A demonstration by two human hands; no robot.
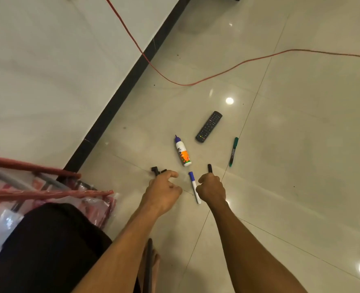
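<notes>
My left hand (164, 190) reaches down to the tiled floor and its curled fingers hold a small black angled part (156, 171) that sticks out beyond them. My right hand (211, 189) grips a black marker (209, 168) whose end pokes up past the fist. Between the two hands lies a white marker with a blue cap (194, 186). Just beyond it a white glue bottle (182, 152) with a purple nozzle and orange label lies on its side.
A black remote control (208, 126) and a green marker (233, 152) lie farther right on the floor. A red cable (217, 76) snakes across the tiles. A black skirting strip (120, 96) borders the wall. A clear, red-trimmed plastic bag (48, 191) sits at left by my dark-clothed knee.
</notes>
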